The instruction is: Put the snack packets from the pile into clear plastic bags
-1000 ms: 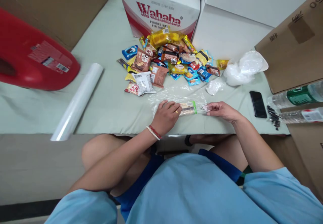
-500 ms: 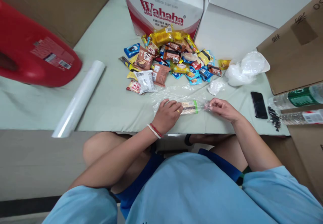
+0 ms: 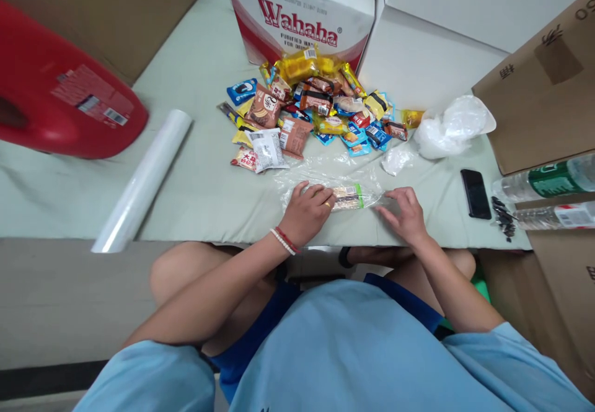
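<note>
A flat snack packet [image 3: 348, 197] with a green end lies near the table's front edge, inside a thin clear plastic bag [image 3: 297, 175]. My left hand [image 3: 310, 210] is laid over the packet's left part through the film, its fingers curved and close together, holding it down. Its fingertips hide that end of the packet. At the bag's right end, my right hand [image 3: 405, 212] is open, thumb and fingers apart. A crumpled piece of clear plastic [image 3: 397, 159] lies beyond it.
A heap of wrapped snacks [image 3: 316, 111] lies before a Wahaha carton [image 3: 302, 18]. At left are a plastic roll [image 3: 144, 179] and a red jug [image 3: 69, 90]. A white plastic bundle [image 3: 453, 127], a phone [image 3: 475, 194] and bottles [image 3: 553, 178] are at right.
My right hand has let go of the bag's gathered right end and opened, shifting slightly nearer to me. That end has loosened. My left hand stays on the packet.
</note>
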Available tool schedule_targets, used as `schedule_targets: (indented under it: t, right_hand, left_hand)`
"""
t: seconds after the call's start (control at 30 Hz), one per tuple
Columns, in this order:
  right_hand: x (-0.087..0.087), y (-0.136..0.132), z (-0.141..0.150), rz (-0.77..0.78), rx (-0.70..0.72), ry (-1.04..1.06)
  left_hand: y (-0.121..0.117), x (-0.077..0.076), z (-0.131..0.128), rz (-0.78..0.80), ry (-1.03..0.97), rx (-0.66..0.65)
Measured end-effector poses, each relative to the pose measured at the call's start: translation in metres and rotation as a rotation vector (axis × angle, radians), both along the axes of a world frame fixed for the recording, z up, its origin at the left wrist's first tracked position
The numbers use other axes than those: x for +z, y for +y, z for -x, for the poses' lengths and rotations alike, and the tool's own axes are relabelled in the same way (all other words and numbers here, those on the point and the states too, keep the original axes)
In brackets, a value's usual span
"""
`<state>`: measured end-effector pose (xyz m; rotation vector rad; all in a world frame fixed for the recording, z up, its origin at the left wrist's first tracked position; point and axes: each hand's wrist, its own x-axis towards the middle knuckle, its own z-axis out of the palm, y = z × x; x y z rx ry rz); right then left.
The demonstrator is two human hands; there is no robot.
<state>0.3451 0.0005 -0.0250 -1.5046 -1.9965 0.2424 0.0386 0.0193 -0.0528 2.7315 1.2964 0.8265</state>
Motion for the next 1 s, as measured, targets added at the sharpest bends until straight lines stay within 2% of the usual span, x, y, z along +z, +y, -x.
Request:
schedule_targets:
  t: [0.1,0.2,0.37,0.5,0.6,0.67,0.77,0.9,1.0]
  right_hand:
    - [-0.005,0.003,0.001,-0.013,-0.035,0.011]
    - [0.000,0.009,-0.008,0.092,-0.005,0.116]
    - [0.012,0.014,-0.026,0.249,-0.057,0.391]
    - [0.009,0.016,-0.032,0.361,-0.194,0.719]
    - [0.007,0.014,-0.033,0.444,-0.233,0.818]
    - [0.006,0.012,-0.031,0.471,-0.178,0.746]
    - [0.002,0.011,-0.026,0.447,-0.074,0.481]
    - [-0.004,0.020,-0.017,0.270,-0.021,0.155]
    - [0.005,0.027,-0.022,0.098,-0.025,-0.003]
  left_hand:
    - [0.000,0.000,0.001,-0.015,-0.002,0.001]
    - [0.000,0.000,0.001,-0.036,0.004,0.003]
    - [0.000,0.000,0.001,-0.043,0.002,-0.008]
    - [0.000,-0.001,0.001,-0.029,0.008,0.005]
    - [0.000,-0.002,0.001,-0.014,0.000,0.004]
    - [0.000,-0.002,0.001,0.003,-0.007,0.002]
    - [-0.001,-0.002,0.002,0.030,-0.011,-0.004]
    - [-0.001,-0.002,0.003,0.029,-0.015,-0.011]
    - [-0.001,-0.002,0.003,0.042,-0.026,-0.004]
